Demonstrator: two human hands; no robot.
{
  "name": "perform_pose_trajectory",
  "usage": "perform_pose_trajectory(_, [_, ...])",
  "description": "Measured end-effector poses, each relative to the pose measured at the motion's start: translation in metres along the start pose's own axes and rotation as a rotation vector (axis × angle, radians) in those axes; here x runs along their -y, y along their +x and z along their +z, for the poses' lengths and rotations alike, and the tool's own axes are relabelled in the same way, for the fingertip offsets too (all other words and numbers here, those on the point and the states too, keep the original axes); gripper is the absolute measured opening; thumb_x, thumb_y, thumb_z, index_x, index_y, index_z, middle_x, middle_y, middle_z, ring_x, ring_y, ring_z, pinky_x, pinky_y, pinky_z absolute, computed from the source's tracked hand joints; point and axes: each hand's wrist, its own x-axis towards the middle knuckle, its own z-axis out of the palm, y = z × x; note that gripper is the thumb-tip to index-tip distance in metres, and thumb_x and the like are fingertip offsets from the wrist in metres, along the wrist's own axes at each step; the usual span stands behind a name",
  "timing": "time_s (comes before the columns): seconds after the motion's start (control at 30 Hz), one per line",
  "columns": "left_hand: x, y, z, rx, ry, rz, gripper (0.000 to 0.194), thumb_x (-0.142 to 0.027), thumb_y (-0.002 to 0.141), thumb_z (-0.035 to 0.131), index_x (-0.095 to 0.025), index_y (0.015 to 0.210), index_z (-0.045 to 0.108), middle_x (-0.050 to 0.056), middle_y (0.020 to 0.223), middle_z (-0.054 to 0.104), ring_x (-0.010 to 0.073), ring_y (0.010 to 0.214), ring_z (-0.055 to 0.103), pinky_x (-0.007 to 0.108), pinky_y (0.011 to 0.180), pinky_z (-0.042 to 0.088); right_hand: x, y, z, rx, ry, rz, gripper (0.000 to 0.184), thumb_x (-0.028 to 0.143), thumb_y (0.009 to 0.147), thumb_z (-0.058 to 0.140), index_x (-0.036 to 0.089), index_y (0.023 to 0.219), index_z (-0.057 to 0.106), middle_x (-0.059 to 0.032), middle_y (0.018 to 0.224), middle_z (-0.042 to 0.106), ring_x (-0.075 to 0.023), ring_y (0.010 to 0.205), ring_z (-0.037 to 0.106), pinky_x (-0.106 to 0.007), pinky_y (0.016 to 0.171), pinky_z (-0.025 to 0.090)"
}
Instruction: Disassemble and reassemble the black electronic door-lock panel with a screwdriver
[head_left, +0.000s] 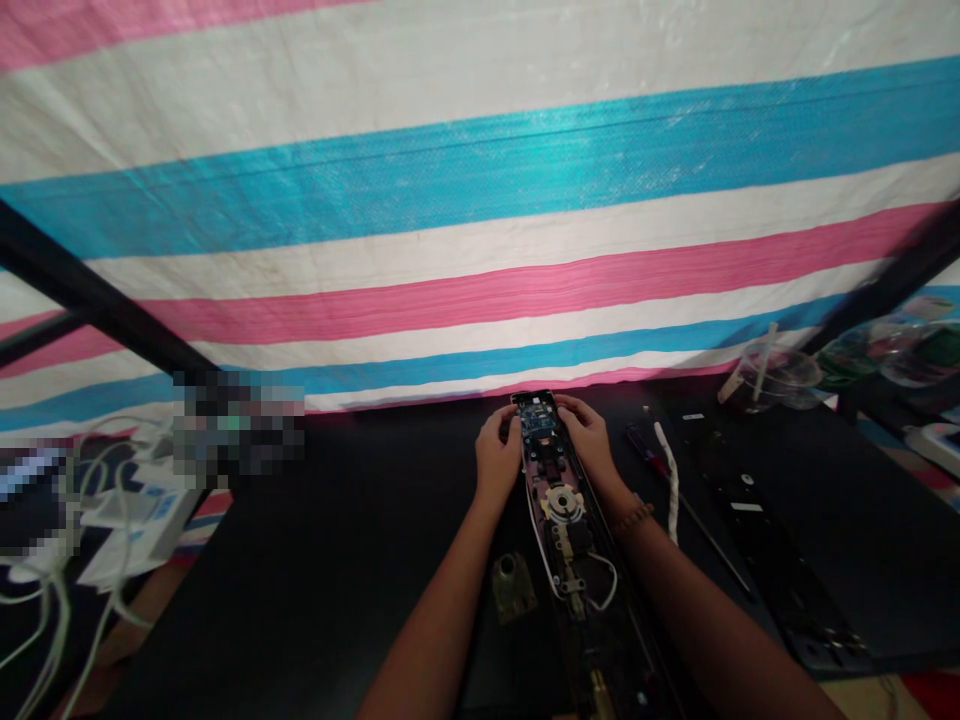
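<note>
A long black electronic housing (pixel 564 535), which looks like an opened door lock, lies lengthwise in front of me with its inside facing up. Its far end bears a blue circuit board (pixel 538 418). Nearer to me on it are a round metal disc (pixel 562 503) and white wires. My left hand (pixel 499 445) grips the left edge at the far end, thumb beside the board. My right hand (pixel 587 435) holds the right edge opposite, fingers curled round the rim; some fingertips are hidden. A small dull metal bracket (pixel 514 588) with a round hole lies left of the housing.
Right of my arm lie a screwdriver (pixel 697 515), a white-wrapped cable (pixel 668 470) and a long black panel (pixel 769 540) on the black table (pixel 337 560). Clear plastic cups (pixel 776 375) stand at the far right. White cables (pixel 105 500) crowd the left; a striped sheet (pixel 480 180) hangs behind.
</note>
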Motion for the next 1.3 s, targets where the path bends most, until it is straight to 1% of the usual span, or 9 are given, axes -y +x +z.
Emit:
perform_pose_trajectory(0.1, [-0.004,-0.001,0.001,-0.005,-0.041,0.023,0.033,-0.032,0.093,0.053,-0.019,0.121,0.064,0.011,0.118,0.07,0.0223,0.104,0.067,0.04,0.096,0.051,0.003,-0.001,0.001,0.004,0.032,0.022,0.031,0.038,0.076,0.066,0.018,0.098,0.074,-0.0067,0.096,0.075,-0.0214,0.087,0.066,-0.035,0.082,0.052])
perform_pose_trajectory(0.2, [-0.007,-0.003,0.001,-0.012,-0.072,0.024,0.036,-0.032,0.093,0.053,-0.019,0.125,0.062,0.01,0.12,0.069,0.0223,0.108,0.066,0.04,0.099,0.05,0.005,-0.002,0.002,0.015,0.061,0.056,0.034,0.04,0.076,0.066,0.018,0.1,0.075,-0.0072,0.097,0.076,-0.0222,0.089,0.067,-0.036,0.082,0.052])
perform_pose_trajectory(0.37, [-0.007,-0.003,0.001,-0.005,-0.084,-0.001,0.036,-0.033,0.093,0.053,-0.019,0.125,0.062,0.01,0.12,0.07,0.0228,0.111,0.066,0.041,0.101,0.049,0.005,-0.002,0.001,0.018,0.055,0.07,0.036,0.043,0.076,0.067,0.018,0.1,0.075,-0.0076,0.097,0.076,-0.023,0.089,0.067,-0.036,0.08,0.053])
perform_pose_trajectory(0.6, [-0.009,-0.003,0.001,0.008,-0.114,-0.01,0.036,-0.032,0.093,0.053,-0.018,0.125,0.061,0.01,0.119,0.07,0.0224,0.111,0.066,0.04,0.099,0.049,0.006,-0.002,0.001,0.012,0.052,0.064,0.035,0.043,0.076,0.067,0.018,0.099,0.075,-0.0081,0.097,0.076,-0.0238,0.09,0.068,-0.038,0.083,0.053])
perform_pose_trajectory(0.8, [-0.011,-0.003,-0.001,0.011,-0.079,-0.046,0.037,-0.033,0.093,0.052,-0.018,0.126,0.06,0.01,0.113,0.072,0.0228,0.105,0.068,0.039,0.094,0.051,0.002,-0.001,0.001,0.012,0.054,0.077,0.035,0.042,0.076,0.067,0.017,0.098,0.076,-0.0087,0.095,0.077,-0.0245,0.091,0.068,-0.039,0.083,0.053])
perform_pose_trajectory(0.9, [-0.011,-0.003,0.0,0.011,-0.073,-0.036,0.037,-0.033,0.093,0.052,-0.018,0.126,0.06,0.01,0.113,0.071,0.0228,0.104,0.067,0.039,0.094,0.051,-0.001,0.0,0.0,0.011,0.047,0.074,0.035,0.043,0.076,0.067,0.016,0.098,0.076,-0.0085,0.095,0.077,-0.0244,0.091,0.068,-0.038,0.084,0.052])
perform_pose_trajectory(1.1, [-0.009,-0.002,0.001,-0.003,-0.101,-0.013,0.036,-0.03,0.093,0.052,-0.017,0.125,0.06,0.01,0.12,0.069,0.0222,0.111,0.065,0.04,0.101,0.048,-0.001,0.0,-0.001,0.026,0.053,0.072,0.036,0.043,0.077,0.067,0.016,0.1,0.076,-0.0085,0.099,0.076,-0.0242,0.092,0.068,-0.038,0.085,0.052])
perform_pose_trajectory(1.3, [-0.006,-0.002,0.002,-0.001,-0.113,-0.011,0.036,-0.031,0.093,0.052,-0.018,0.125,0.061,0.011,0.12,0.069,0.0221,0.11,0.065,0.04,0.1,0.048,-0.001,0.0,0.0,0.027,0.057,0.081,0.036,0.043,0.076,0.067,0.018,0.1,0.075,-0.0082,0.103,0.076,-0.0243,0.093,0.068,-0.038,0.086,0.052])
